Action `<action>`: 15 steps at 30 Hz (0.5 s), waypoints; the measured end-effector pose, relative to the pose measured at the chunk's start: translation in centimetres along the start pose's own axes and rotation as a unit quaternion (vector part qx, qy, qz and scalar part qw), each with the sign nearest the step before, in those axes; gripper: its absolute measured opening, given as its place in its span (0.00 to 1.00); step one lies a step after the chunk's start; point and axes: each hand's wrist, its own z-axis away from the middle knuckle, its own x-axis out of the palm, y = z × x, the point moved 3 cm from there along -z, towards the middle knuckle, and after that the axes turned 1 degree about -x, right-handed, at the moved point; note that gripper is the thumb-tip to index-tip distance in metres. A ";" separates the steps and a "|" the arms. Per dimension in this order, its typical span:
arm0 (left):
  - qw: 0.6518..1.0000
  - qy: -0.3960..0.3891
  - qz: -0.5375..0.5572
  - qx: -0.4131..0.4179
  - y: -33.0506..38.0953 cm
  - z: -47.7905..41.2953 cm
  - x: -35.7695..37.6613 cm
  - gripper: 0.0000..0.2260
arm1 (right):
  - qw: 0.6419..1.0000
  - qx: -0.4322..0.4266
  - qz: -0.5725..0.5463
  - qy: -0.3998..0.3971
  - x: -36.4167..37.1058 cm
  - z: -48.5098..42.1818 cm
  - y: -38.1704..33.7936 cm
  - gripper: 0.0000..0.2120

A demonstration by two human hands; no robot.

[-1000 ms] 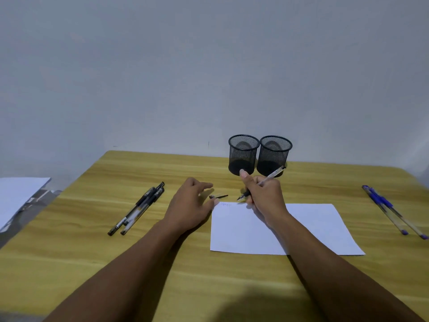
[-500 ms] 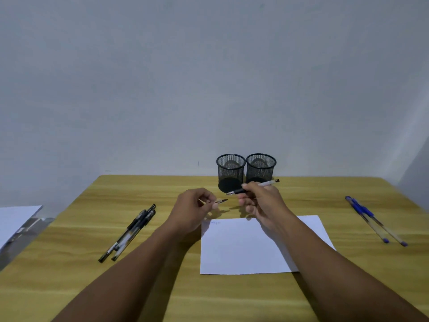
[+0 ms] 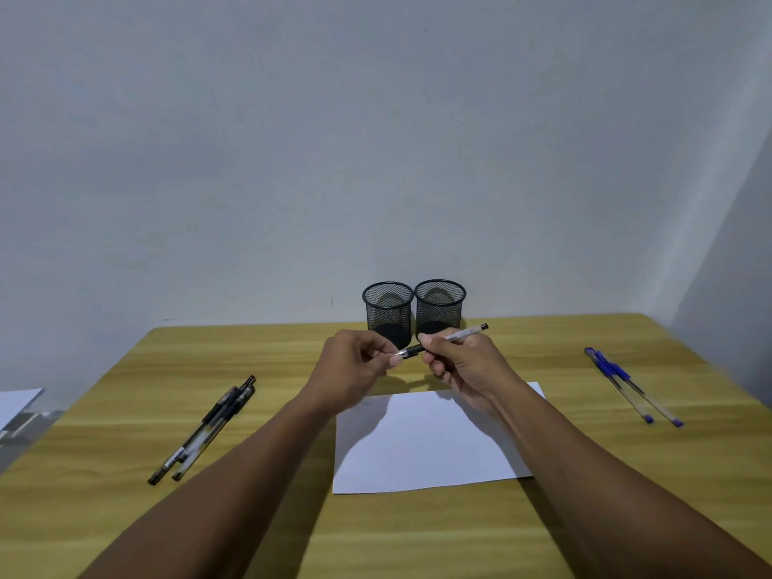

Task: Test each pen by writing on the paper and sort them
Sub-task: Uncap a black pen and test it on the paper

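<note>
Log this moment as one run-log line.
right hand: grips pen mid-barrel, raised | left hand: pinches pen's tip end | paper: flat on table | black pens: left | blue pens: right

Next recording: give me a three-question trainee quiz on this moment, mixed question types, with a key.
1. True or false: a pen stands inside the left black wire-mesh cup.
2. How many blue-capped pens lie on the wooden table right of the white paper sheet?
3. The right hand grips: A) a blue pen; B) the clear-barrelled black pen; C) a mesh cup.
Key: 1 false; 2 two; 3 B.
</note>
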 end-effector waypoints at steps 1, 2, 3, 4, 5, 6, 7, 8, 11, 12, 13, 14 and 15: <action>1.000 -0.006 0.006 0.002 0.2 -0.1 0.1 0.03 | 1.000 0.000 0.003 -0.001 -0.2 0.2 -0.2 0.06; 1.000 -0.016 0.011 0.003 0.5 -0.1 0.3 0.03 | 1.000 0.002 0.012 -0.001 -0.5 0.3 -0.4 0.06; 0.999 -0.028 0.018 0.003 0.8 -0.2 0.6 0.03 | 1.000 0.005 0.024 -0.004 -0.9 0.5 -0.9 0.05; 0.999 -0.039 0.029 0.002 1.0 -0.4 1.0 0.03 | 0.999 0.009 0.034 -0.009 -1.5 0.7 -1.6 0.04; 0.998 -0.045 0.041 0.001 1.3 -0.6 1.5 0.03 | 0.999 0.013 0.039 -0.011 -2.3 0.9 -2.3 0.05; 0.998 -0.047 0.050 0.000 1.6 -0.9 1.9 0.03 | 0.999 0.016 0.041 -0.007 -3.5 1.1 -3.2 0.06; 0.997 -0.048 0.052 0.002 2.0 -1.2 2.4 0.03 | 0.999 0.016 0.048 0.001 -4.8 1.4 -4.3 0.08; 0.998 -0.051 0.044 0.007 2.4 -1.5 3.0 0.04 | 0.997 0.011 0.072 0.006 -6.4 1.7 -5.3 0.09; 0.998 -0.052 0.005 0.033 3.6 -2.5 5.4 0.05 | 0.967 -0.001 0.252 -0.035 -10.0 3.4 -7.5 0.07; 0.998 -0.049 0.004 0.041 4.1 -2.7 6.5 0.06 | 0.952 0.000 0.301 -0.050 -10.6 4.0 -7.7 0.06; 0.998 -0.044 0.001 0.050 4.6 -2.9 7.8 0.07 | 0.941 -0.001 0.334 -0.052 -11.2 4.5 -7.9 0.06; 0.997 -0.036 -0.004 0.063 5.3 -2.9 9.1 0.09 | 0.932 -0.008 0.361 -0.040 -11.7 4.8 -8.0 0.05; 0.997 -0.027 -0.013 0.073 5.9 -2.8 10.4 0.14 | 0.923 -0.026 0.384 -0.016 -12.3 4.9 -8.1 0.04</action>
